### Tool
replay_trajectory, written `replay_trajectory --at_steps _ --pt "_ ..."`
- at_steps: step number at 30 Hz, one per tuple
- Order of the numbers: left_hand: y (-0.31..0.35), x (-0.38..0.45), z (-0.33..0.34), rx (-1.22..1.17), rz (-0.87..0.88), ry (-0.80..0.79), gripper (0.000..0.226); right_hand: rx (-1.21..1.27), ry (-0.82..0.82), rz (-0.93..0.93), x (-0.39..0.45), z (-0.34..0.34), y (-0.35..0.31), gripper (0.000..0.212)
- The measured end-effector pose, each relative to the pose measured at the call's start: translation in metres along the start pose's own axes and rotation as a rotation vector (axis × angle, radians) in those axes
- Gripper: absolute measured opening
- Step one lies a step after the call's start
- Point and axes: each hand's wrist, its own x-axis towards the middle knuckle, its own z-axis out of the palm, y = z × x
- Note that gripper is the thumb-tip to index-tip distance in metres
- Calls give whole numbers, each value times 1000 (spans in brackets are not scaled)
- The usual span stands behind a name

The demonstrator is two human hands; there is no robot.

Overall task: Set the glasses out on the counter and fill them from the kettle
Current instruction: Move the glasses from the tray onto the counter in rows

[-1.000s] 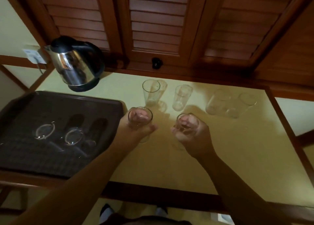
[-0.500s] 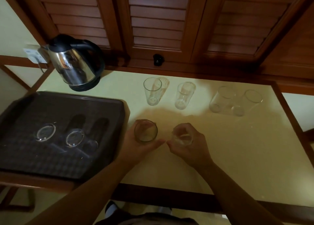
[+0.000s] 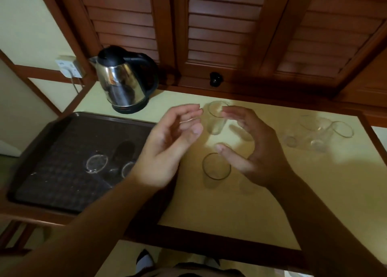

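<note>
Several clear glasses stand on the pale yellow counter [image 3: 240,209]. One glass [image 3: 216,168] stands near the front, just below my hands; a second front one is mostly hidden under my right wrist. Another glass [image 3: 215,118] stands further back between my fingertips. Two glasses [image 3: 326,135] stand at the right. My left hand [image 3: 167,146] and my right hand [image 3: 253,149] hover above the counter, fingers apart, holding nothing. A steel kettle [image 3: 123,82] with a black lid and handle sits at the back left.
A dark tray [image 3: 41,151] at the left holds two more glasses [image 3: 97,163]. Louvred wooden doors [image 3: 224,25] with a black knob [image 3: 215,78] rise behind the counter. A wall socket [image 3: 68,68] is left of the kettle.
Both hands set their glasses down on the counter, let go, and lifted up with the fingers spread. The view shifted left.
</note>
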Motion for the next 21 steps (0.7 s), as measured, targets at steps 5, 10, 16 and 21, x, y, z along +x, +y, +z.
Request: replay_trajectory --at_steps 5,10,16,21 --pt "45 4 -96 618 5 -235 30 -82 -188 -138 37 55 -41 67" --pt "39 0 -165 1210 -262 -635 66 -333 -557 -69 56 114 -61 77" --pt "-7 -5 -189 1527 -242 -862 75 -608 -888 7 64 176 -69 69" --pt "-17 -6 -207 1591 -152 -871 58 -609 -783 15 56 193 -60 49"
